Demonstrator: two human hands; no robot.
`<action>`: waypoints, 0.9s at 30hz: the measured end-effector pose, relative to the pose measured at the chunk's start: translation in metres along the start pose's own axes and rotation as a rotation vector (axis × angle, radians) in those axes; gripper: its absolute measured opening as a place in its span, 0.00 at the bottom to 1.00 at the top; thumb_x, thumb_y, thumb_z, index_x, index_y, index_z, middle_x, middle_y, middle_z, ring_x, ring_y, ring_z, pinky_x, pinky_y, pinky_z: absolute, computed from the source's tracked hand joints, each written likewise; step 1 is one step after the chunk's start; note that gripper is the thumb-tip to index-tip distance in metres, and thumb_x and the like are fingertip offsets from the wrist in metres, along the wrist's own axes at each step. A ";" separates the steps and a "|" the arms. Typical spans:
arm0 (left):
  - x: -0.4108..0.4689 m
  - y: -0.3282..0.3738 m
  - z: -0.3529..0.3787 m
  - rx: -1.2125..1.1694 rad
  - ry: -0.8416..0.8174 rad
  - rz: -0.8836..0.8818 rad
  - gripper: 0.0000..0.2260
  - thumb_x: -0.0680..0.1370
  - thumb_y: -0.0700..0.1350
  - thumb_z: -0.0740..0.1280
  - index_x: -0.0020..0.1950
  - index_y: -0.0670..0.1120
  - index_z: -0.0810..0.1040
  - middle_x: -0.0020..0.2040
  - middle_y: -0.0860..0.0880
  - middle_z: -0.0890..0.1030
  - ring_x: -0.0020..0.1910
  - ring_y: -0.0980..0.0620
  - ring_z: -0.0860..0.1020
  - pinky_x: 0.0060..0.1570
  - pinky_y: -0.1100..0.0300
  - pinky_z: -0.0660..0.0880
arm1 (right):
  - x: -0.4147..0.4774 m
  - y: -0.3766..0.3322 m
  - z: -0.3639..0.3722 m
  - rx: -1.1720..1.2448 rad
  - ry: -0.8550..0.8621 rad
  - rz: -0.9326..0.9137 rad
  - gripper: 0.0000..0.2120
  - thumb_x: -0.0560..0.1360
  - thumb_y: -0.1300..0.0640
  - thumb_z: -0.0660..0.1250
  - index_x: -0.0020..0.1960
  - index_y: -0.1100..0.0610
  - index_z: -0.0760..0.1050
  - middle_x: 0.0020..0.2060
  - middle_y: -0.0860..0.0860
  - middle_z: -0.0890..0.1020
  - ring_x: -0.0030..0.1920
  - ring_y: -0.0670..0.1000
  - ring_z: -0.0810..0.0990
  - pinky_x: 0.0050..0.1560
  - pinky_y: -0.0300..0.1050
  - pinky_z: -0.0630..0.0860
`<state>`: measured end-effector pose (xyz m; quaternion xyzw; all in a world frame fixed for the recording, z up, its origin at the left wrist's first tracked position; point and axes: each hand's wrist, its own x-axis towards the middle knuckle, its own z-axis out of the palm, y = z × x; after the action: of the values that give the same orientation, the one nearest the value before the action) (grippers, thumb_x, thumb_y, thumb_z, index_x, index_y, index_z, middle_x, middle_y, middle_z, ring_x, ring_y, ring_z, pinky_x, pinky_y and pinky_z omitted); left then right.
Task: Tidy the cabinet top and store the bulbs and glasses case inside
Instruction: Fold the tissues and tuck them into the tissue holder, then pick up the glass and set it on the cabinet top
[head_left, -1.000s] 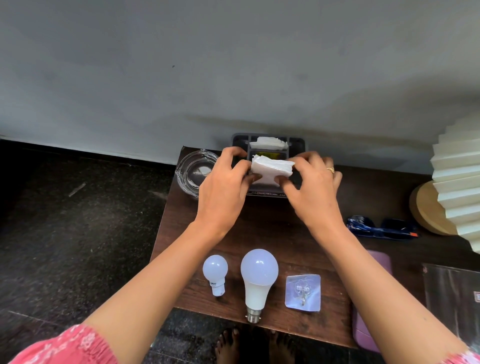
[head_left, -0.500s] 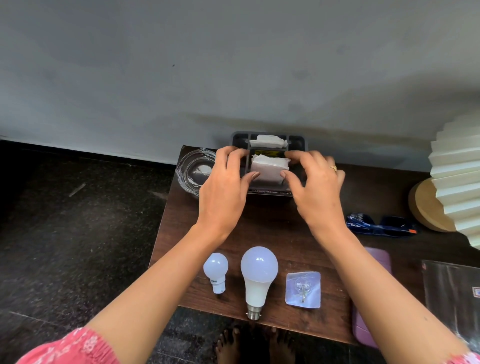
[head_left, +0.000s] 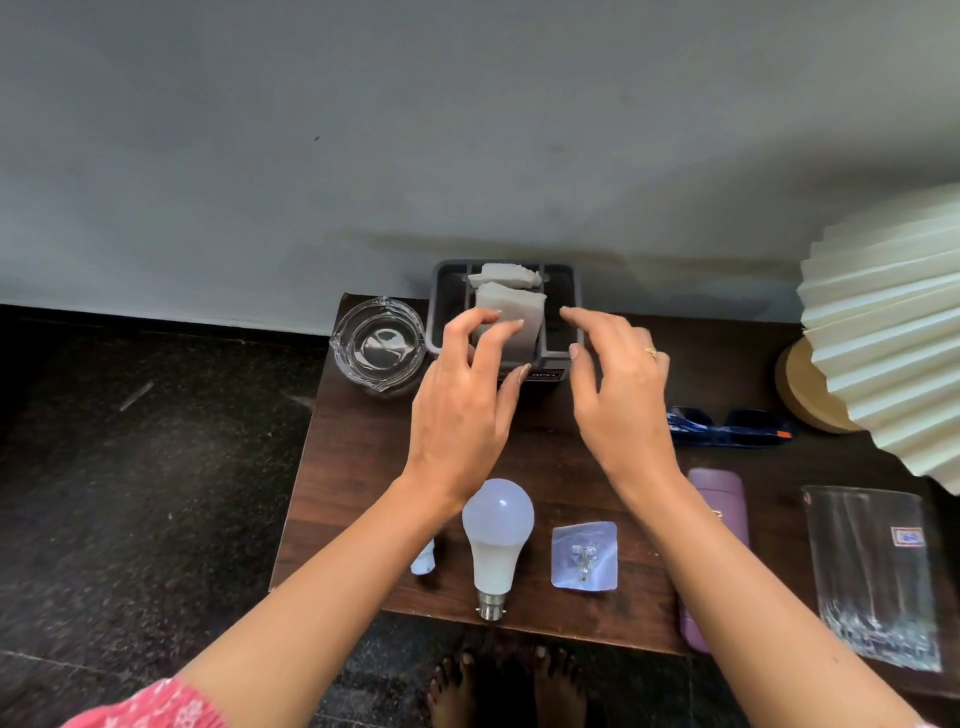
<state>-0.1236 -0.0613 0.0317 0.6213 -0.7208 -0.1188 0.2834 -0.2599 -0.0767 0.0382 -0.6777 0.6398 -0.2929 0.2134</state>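
Both hands hover over the far part of the cabinet top (head_left: 363, 467) with fingers spread and nothing in them. The left hand (head_left: 462, 410) has its fingertips (head_left: 491, 313) at the near edge of a folded white tissue (head_left: 511, 306); whether they touch it I cannot tell. The right hand (head_left: 618, 400) is loose as well, its fingers curved above the right side of the dark gray holder (head_left: 563, 291) that the tissue stands in, and it wears a ring (head_left: 651, 352). The holder stands at the far edge of the top, against the wall, with a second wad of tissue behind the first. Just left of it sits a clear glass ashtray (head_left: 378, 344). Near the front edge, below the hands, the large white bulb (head_left: 496, 540) lies with its metal cap pointing toward the person. To its left the small bulb (head_left: 423, 560) is mostly hidden by the left forearm, only its base showing. Right of the large bulb lies a clear sticky hook (head_left: 584, 556) on its square backing. The purple glasses case (head_left: 719, 519) lies further right, partly under the right forearm, reaching past the front edge. Beyond it are dark blue sunglasses (head_left: 727, 426), and at the far right a pleated paper lamp (head_left: 893, 332) on a round wooden base. A clear plastic packet (head_left: 878, 577) lies near the right front corner.
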 end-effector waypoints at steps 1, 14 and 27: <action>-0.001 0.004 0.003 0.001 -0.010 0.006 0.15 0.77 0.45 0.64 0.63 0.46 0.69 0.62 0.48 0.66 0.44 0.49 0.76 0.38 0.51 0.78 | -0.003 0.002 -0.003 -0.008 0.000 -0.004 0.17 0.75 0.61 0.56 0.62 0.53 0.71 0.57 0.50 0.78 0.56 0.51 0.73 0.49 0.38 0.56; -0.032 0.087 0.050 -0.136 -0.227 0.067 0.18 0.75 0.49 0.55 0.63 0.45 0.70 0.63 0.46 0.73 0.60 0.51 0.70 0.54 0.61 0.63 | -0.052 0.041 -0.054 -0.040 0.085 0.090 0.16 0.74 0.59 0.55 0.59 0.53 0.74 0.55 0.49 0.80 0.54 0.52 0.75 0.50 0.43 0.61; -0.071 0.191 0.123 -0.460 -0.533 0.014 0.24 0.76 0.50 0.57 0.69 0.42 0.61 0.68 0.45 0.67 0.67 0.53 0.65 0.67 0.67 0.58 | -0.130 0.122 -0.119 -0.048 0.226 0.375 0.18 0.74 0.59 0.54 0.62 0.54 0.71 0.59 0.51 0.78 0.60 0.51 0.73 0.56 0.37 0.59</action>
<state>-0.3454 0.0230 0.0130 0.4833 -0.7282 -0.4341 0.2187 -0.4319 0.0511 0.0289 -0.5146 0.7813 -0.3068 0.1749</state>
